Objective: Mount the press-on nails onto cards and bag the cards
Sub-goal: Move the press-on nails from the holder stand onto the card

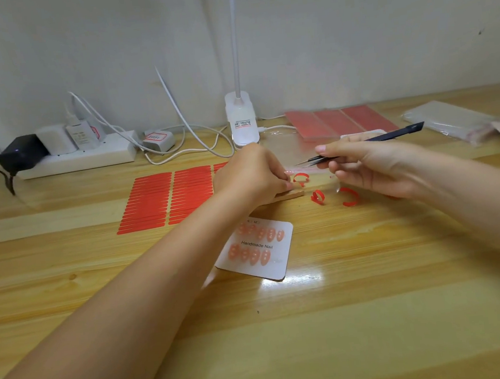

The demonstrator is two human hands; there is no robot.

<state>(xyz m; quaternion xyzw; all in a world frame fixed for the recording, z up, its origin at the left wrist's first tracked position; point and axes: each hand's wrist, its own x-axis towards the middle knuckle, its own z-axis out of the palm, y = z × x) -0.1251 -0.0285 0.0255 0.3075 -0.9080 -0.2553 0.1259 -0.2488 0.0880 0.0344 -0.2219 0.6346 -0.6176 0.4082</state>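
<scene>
We worked at a wooden surface. Our left hand had its fingers curled down onto a thin wooden stick, pinching at something small near its fingertips that we could not make out. Our right hand gripped black tweezers, their tips pointing left toward the left hand and held close together.

The white card printed "Handmade Nail" lay nearer to us, partly under our left forearm, with two rows of peach press-on nails on it. Curled red tape backings lay loose between the hands and the card.

Behind the left hand lay a sheet of red adhesive strips. Farther back stood a white clip lamp, a power strip with chargers and cables, red sheets and clear bags at the far right.
</scene>
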